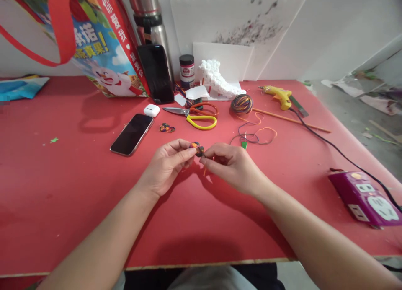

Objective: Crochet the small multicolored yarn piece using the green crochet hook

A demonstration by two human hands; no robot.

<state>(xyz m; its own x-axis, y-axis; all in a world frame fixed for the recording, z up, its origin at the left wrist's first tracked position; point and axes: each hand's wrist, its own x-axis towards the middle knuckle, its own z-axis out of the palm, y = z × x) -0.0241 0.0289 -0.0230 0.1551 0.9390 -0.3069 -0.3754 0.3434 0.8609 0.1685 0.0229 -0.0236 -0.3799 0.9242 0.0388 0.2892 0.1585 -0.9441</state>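
Note:
A small multicoloured crocheted yarn piece [197, 148] is pinched between thumb and fingers of my left hand [172, 162]. Close beside it, my right hand [230, 164] is closed, thumb and index fingertips together at the piece's right edge on a thin yarn strand; a short orange end [204, 171] hangs below. Just beyond the right hand lies a green-handled crochet hook [244, 144], next to loose loops of yarn [262, 135] that trail from a variegated yarn ball [241, 104]. A second crocheted piece [166, 128] rests on the red table [78, 189], farther back to the left.
Scissors [201, 121] with red and yellow handles lie behind my hands. To the left are a phone [132, 135] and a white earbud case [152, 110]. A yellow glue gun [278, 96], its cord, an orange stick [292, 120] and a purple box [366, 198] occupy the right.

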